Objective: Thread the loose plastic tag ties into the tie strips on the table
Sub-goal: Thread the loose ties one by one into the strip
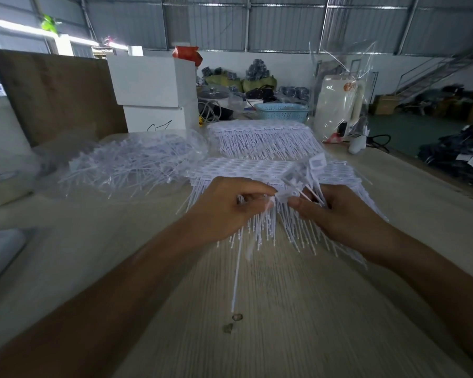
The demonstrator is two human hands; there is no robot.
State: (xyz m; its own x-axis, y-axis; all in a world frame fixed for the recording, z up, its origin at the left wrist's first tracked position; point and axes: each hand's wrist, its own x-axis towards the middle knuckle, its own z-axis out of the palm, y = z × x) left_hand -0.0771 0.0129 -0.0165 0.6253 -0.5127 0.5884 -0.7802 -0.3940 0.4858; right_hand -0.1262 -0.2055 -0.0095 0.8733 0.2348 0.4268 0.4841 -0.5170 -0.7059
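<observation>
Together both hands [224,205] [336,211] pinch one loose tie [236,271].

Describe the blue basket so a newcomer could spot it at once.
Start at the stacked white boxes at the table's far side, then look right. Behind the farther pile of tie strips sits the basket. It is the only light-blue item there, with perforated sides.

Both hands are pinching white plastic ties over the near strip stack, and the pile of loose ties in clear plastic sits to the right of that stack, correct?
Not quite. In the head view the pile of loose white plastic ties in clear plastic lies left of the near white tie strip stack, not right. The left hand and right hand do pinch ties over it.
</observation>
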